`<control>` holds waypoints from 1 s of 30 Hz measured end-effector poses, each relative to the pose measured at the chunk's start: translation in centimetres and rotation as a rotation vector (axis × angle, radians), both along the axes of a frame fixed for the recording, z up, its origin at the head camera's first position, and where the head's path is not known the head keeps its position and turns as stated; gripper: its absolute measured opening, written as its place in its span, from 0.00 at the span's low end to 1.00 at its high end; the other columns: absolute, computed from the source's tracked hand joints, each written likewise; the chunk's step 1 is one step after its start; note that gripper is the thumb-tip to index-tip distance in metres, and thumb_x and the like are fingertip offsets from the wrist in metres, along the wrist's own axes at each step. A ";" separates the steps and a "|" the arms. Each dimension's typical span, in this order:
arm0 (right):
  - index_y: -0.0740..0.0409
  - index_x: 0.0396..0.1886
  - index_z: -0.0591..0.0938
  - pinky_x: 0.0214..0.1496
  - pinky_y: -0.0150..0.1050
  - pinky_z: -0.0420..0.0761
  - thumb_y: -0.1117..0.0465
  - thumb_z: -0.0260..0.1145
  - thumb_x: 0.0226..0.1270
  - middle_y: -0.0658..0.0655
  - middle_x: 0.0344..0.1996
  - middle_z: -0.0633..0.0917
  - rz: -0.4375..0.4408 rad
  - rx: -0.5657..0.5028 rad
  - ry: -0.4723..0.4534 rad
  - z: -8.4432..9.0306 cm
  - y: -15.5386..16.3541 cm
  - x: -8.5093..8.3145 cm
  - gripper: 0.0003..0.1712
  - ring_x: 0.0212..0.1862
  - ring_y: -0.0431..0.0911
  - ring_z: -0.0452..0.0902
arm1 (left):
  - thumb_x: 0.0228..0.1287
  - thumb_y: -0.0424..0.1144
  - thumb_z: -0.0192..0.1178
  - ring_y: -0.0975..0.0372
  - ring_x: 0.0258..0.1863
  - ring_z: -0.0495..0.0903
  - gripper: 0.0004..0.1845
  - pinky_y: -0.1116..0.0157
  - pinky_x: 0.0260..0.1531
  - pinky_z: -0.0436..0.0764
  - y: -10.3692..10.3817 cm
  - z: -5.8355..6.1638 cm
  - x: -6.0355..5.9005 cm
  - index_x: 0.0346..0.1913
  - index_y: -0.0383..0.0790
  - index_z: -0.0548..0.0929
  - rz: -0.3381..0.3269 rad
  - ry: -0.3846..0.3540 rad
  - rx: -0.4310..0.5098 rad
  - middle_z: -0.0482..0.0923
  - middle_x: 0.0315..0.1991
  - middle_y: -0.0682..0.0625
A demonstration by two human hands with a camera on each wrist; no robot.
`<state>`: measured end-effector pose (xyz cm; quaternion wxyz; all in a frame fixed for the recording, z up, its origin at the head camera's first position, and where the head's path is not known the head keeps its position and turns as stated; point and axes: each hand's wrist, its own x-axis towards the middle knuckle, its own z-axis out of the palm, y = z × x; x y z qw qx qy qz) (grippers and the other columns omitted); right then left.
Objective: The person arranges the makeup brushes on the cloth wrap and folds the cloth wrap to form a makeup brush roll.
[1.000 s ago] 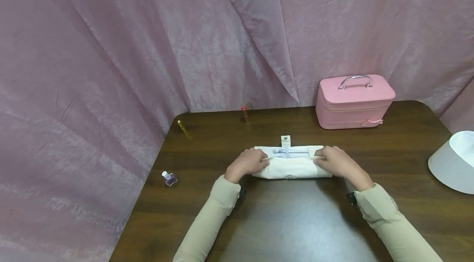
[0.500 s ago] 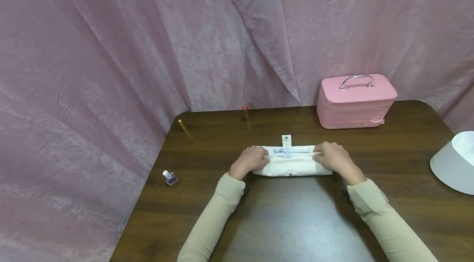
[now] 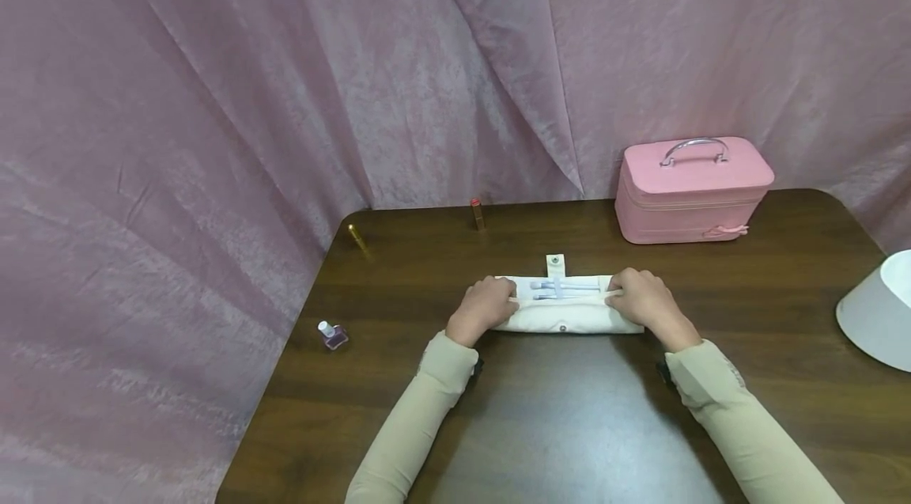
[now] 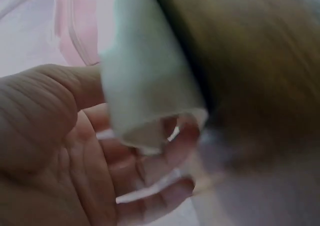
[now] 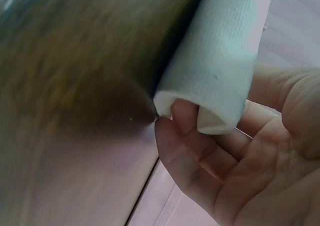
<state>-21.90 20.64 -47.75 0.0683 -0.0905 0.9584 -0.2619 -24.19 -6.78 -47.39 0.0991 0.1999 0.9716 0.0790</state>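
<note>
A cream fabric roll [image 3: 565, 316] lies across the middle of the dark wooden table [image 3: 569, 425]. Its far part is still flat and shows pale brush handles [image 3: 565, 286] and a snap tab [image 3: 555, 263]. My left hand [image 3: 484, 306] grips the roll's left end, and my right hand [image 3: 640, 300] grips its right end. In the left wrist view, the fingers [image 4: 150, 166] curl under the rolled end [image 4: 145, 95]. The right wrist view shows fingers [image 5: 200, 151] tucked under and into the open end of the roll [image 5: 220, 70].
A pink case [image 3: 693, 191] with a metal handle stands at the back right. A red lipstick [image 3: 476, 214] and a gold tube [image 3: 357, 237] stand near the far edge, a small bottle [image 3: 331, 335] near the left edge. A white shade-like object [image 3: 878, 314] sits far right. Pink curtain surrounds.
Both hands have moved slightly away from me, turning the roll a little farther toward the snap tab. The flat uncovered strip is narrower.
</note>
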 end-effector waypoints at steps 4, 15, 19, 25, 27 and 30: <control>0.66 0.38 0.87 0.38 0.58 0.77 0.63 0.70 0.64 0.67 0.38 0.87 -0.004 -0.005 -0.006 0.2 0.0 0.0 0.09 0.40 0.64 0.81 | 0.72 0.44 0.61 0.52 0.47 0.77 0.13 0.53 0.45 0.77 0.7 0.6 0.9 0.51 0.40 0.85 -0.014 0.101 -0.080 0.81 0.47 0.46; 0.65 0.38 0.87 0.38 0.60 0.78 0.63 0.70 0.63 0.67 0.38 0.87 -0.008 -0.002 0.011 0.1 0.0 0.0 0.09 0.41 0.67 0.81 | 0.61 0.39 0.71 0.56 0.43 0.79 0.07 0.65 0.39 0.79 3.1 0.6 3.5 0.41 0.44 0.87 -0.400 0.295 -0.073 0.82 0.45 0.51; 0.65 0.38 0.87 0.38 0.61 0.78 0.63 0.69 0.63 0.67 0.39 0.87 -0.001 -0.009 0.017 0.2 0.1 0.1 0.09 0.42 0.68 0.81 | 0.61 0.36 0.71 0.57 0.40 0.79 0.04 0.65 0.37 0.79 3.4 0.4 3.5 0.38 0.45 0.88 -0.387 0.289 -0.075 0.82 0.42 0.52; 0.66 0.39 0.85 0.42 0.63 0.78 0.66 0.69 0.62 0.67 0.40 0.86 0.026 -0.030 0.104 0.2 -0.1 0.5 0.08 0.43 0.68 0.81 | 0.63 0.37 0.67 0.55 0.39 0.76 0.02 0.63 0.33 0.77 3.9 0.3 4.2 0.36 0.45 0.88 -0.379 0.315 -0.160 0.79 0.39 0.48; 0.67 0.40 0.85 0.44 0.63 0.77 0.67 0.69 0.61 0.67 0.40 0.85 0.030 -0.037 0.170 0.4 -0.5 0.8 0.09 0.45 0.68 0.80 | 0.62 0.38 0.68 0.54 0.40 0.75 0.02 0.62 0.32 0.77 4.0 0.3 4.5 0.36 0.45 0.88 -0.368 0.331 -0.179 0.78 0.39 0.47; 0.69 0.40 0.84 0.47 0.64 0.75 0.68 0.70 0.60 0.68 0.41 0.84 0.041 -0.060 0.267 0.9 -1.1 1.3 0.10 0.48 0.69 0.78 | 0.61 0.38 0.69 0.54 0.41 0.75 0.03 0.62 0.32 0.76 4.1 0.2 4.9 0.36 0.44 0.87 -0.358 0.351 -0.187 0.77 0.40 0.47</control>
